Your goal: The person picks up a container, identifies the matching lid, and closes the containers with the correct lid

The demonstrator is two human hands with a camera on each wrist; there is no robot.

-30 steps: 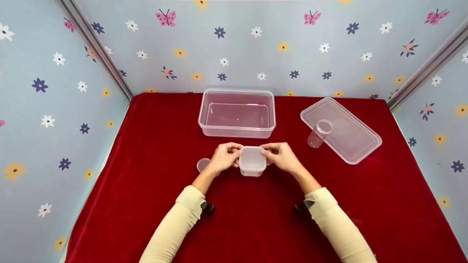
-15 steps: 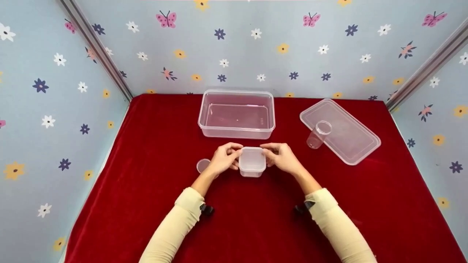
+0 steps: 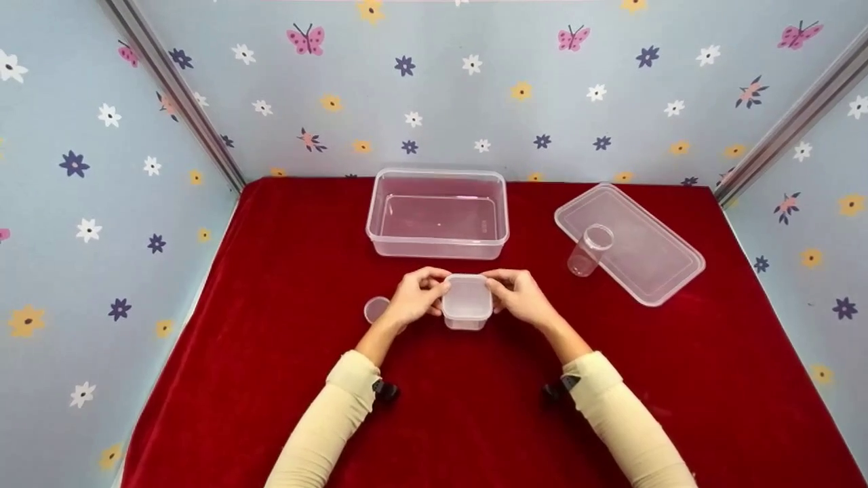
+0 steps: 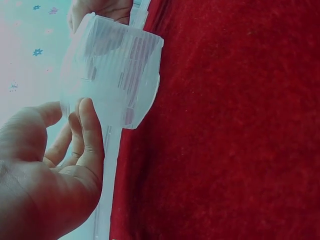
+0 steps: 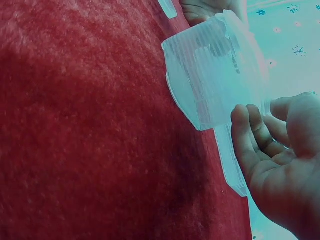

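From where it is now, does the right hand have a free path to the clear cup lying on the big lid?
Probably yes: the right hand grips the small container, but only bare red cloth lies between it and the cup.

Staged booth: floral walls (image 3: 475,81), red cloth (image 3: 475,420)

Small tub (image 3: 467,301) before big tub (image 3: 438,213); cup (image 3: 590,249) on lid (image 3: 630,241), right.
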